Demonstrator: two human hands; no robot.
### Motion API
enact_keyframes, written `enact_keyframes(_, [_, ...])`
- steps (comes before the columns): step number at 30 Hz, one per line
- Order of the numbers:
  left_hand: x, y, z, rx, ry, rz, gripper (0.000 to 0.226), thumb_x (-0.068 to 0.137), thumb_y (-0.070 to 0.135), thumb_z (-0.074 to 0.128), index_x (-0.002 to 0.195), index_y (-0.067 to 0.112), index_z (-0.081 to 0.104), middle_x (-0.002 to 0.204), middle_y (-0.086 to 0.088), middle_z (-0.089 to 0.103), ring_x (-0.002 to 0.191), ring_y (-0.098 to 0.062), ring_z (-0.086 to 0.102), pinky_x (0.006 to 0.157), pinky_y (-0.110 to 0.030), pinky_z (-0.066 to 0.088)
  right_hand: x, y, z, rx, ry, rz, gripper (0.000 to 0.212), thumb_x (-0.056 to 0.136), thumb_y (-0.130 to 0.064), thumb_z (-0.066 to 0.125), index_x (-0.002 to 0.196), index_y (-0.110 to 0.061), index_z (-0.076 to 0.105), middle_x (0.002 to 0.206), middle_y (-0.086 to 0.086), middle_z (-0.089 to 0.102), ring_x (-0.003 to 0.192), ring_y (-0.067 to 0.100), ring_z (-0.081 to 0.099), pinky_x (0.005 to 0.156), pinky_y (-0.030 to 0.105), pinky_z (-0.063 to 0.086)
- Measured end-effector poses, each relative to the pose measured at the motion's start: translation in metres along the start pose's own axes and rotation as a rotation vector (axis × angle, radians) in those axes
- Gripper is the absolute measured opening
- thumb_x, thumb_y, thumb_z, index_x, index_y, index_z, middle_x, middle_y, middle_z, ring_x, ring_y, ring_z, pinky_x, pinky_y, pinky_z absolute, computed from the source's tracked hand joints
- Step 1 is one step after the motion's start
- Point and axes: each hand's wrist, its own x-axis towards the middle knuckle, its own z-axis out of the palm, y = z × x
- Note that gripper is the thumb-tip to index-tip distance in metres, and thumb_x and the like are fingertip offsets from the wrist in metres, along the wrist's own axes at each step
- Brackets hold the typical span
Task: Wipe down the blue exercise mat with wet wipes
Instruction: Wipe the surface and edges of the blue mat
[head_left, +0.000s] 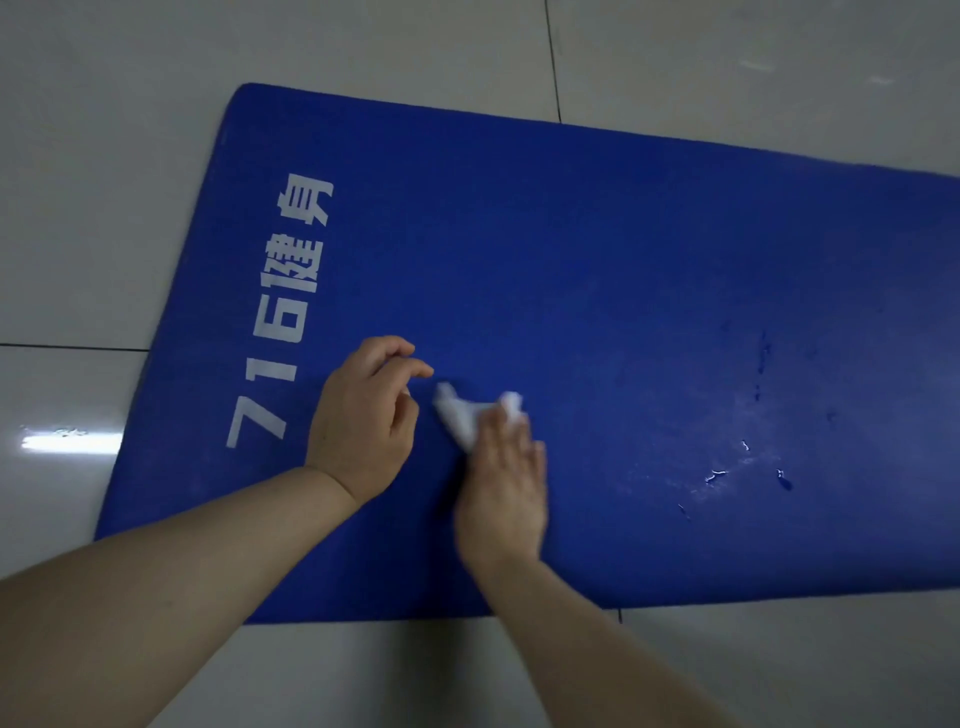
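- Two bare hands are seen over the mat (597, 270), which is laid flat on the floor (93, 182) of pale tiles.
- A crumpled white wipe (460, 415) is pressed onto the mat by the right hand (501, 493); its fingers are blurred, and whether they are curled round the wipe cannot be told.
- The left hand (363, 421) is held just beside the wipe, fingers loosely curled, with nothing gripped.
- White lettering (280, 317) is printed near the mat's left end.
- Scuffs and small tears (727, 467) are visible on the mat to the right of the hands.
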Motion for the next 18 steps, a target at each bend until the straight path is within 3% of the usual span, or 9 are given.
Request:
enact_keyframes(3, [-0.001, 0.001, 0.000, -0.011, -0.012, -0.015, 0.026, 0.083, -0.008, 0.053, 0.103, 0.003, 0.067, 0.117, -0.011, 0.055, 0.093, -0.023, 0.058, 0.080, -0.045, 0.051, 0.003, 0.045, -0.019, -0.017, 0.075, 0.225, 0.061, 0.099, -0.011, 0.031, 0.152, -0.019, 0.003, 0.160, -0.002, -0.005, 0.147, 0.016, -0.007, 0.115, 0.032, -0.011])
enact_keyframes(8, [-0.002, 0.002, 0.002, -0.010, -0.025, -0.006, 0.026, 0.083, -0.007, 0.053, 0.103, 0.003, 0.067, 0.117, -0.011, 0.055, 0.090, -0.023, 0.057, 0.080, -0.044, 0.051, -0.007, 0.030, -0.009, 0.024, 0.046, 0.206, 0.059, 0.099, -0.011, 0.029, 0.152, -0.021, 0.005, 0.160, -0.002, -0.006, 0.147, 0.016, -0.006, 0.114, 0.031, -0.012])
enact_keyframes(10, [-0.003, 0.003, 0.002, -0.010, -0.028, 0.002, 0.026, 0.084, -0.005, 0.050, 0.102, 0.002, 0.067, 0.117, -0.013, 0.056, 0.096, -0.026, 0.058, 0.082, -0.046, 0.051, -0.018, -0.003, -0.002, -0.004, 0.030, 0.049, 0.063, 0.092, -0.005, 0.028, 0.152, -0.018, 0.012, 0.160, 0.005, 0.001, 0.147, 0.020, 0.007, 0.116, 0.033, -0.002])
enact_keyframes(12, [-0.002, 0.004, 0.002, -0.010, -0.028, 0.010, 0.026, 0.084, -0.004, 0.049, 0.103, 0.003, 0.067, 0.117, -0.012, 0.056, 0.102, -0.026, 0.057, 0.084, -0.047, 0.050, -0.032, -0.037, 0.006, 0.033, -0.015, -0.156, 0.062, 0.086, -0.012, 0.027, 0.147, -0.017, 0.035, 0.155, 0.008, 0.027, 0.142, 0.024, 0.027, 0.116, 0.042, 0.019])
enact_keyframes(13, [-0.002, 0.005, 0.002, -0.008, -0.026, 0.009, 0.026, 0.084, -0.004, 0.050, 0.103, 0.004, 0.066, 0.118, -0.011, 0.055, 0.103, -0.025, 0.057, 0.085, -0.047, 0.050, -0.040, -0.051, 0.010, 0.038, -0.102, -0.306, 0.061, 0.086, -0.017, 0.024, 0.146, -0.018, 0.037, 0.153, 0.006, 0.032, 0.143, 0.023, 0.025, 0.116, 0.046, 0.019])
enact_keyframes(16, [-0.001, 0.005, 0.000, 0.013, -0.012, 0.011, 0.025, 0.085, -0.002, 0.052, 0.103, 0.007, 0.066, 0.118, -0.009, 0.055, 0.102, -0.023, 0.057, 0.085, -0.045, 0.051, -0.046, -0.065, 0.013, -0.002, -0.381, -0.612, 0.058, 0.093, -0.025, 0.026, 0.150, -0.018, 0.019, 0.159, 0.003, 0.015, 0.147, 0.020, 0.001, 0.113, 0.042, -0.016])
enact_keyframes(18, [-0.001, 0.003, -0.002, 0.017, -0.007, 0.008, 0.025, 0.084, -0.004, 0.052, 0.103, 0.006, 0.066, 0.117, -0.010, 0.055, 0.103, -0.024, 0.057, 0.085, -0.046, 0.051, -0.038, -0.053, 0.011, -0.034, -0.295, -0.613, 0.057, 0.095, -0.018, 0.037, 0.150, -0.014, 0.023, 0.158, 0.006, 0.020, 0.147, 0.022, 0.009, 0.113, 0.039, -0.014])
